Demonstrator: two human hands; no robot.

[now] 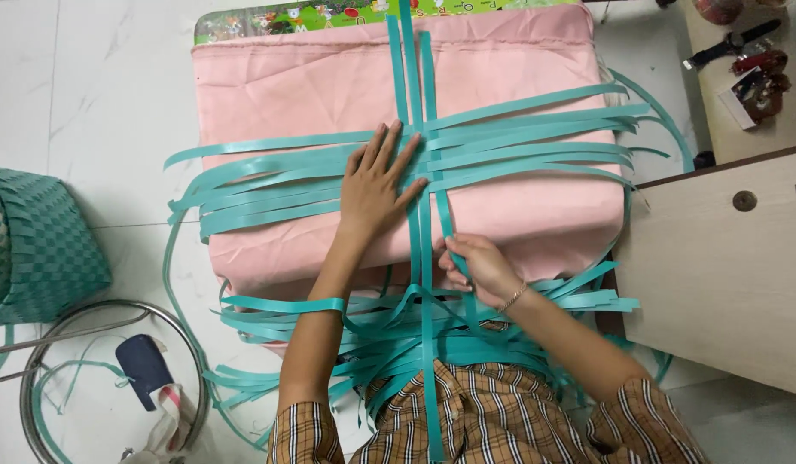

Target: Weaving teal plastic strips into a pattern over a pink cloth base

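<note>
**Inspector:** Teal plastic weaving strips are lying across the pink cushion, a horizontal band crossing a few vertical ones near the cushion's centre. The left hand is pressing flat, fingers spread, on the horizontal strips just left of that crossing. It is gripping nothing, only pinning.

**Assistant:** And the right hand?

**Inspector:** It is sitting at the cushion's near edge, thumb and fingers pinching one vertical strip, which is running up toward the crossing. The two hands are apart, one above the other on the cushion.

**Assistant:** What is making this step go well, in your judgement?

**Inspector:** Keeping the flat palm close to the crossing, so the laid strips are not sliding on the smooth fabric. The pinched strip is wanting a flat face, no twist, and a snug seat beside its neighbours. Loose ends are piling over the lap below the cushion's near edge; those are risking a snag.

**Assistant:** Surroundings?

**Inspector:** Left of the cushion, a finished woven teal basket is standing on the white floor; a metal ring stand is lying below it. Right of the cushion, a pale wooden cabinet.
</note>
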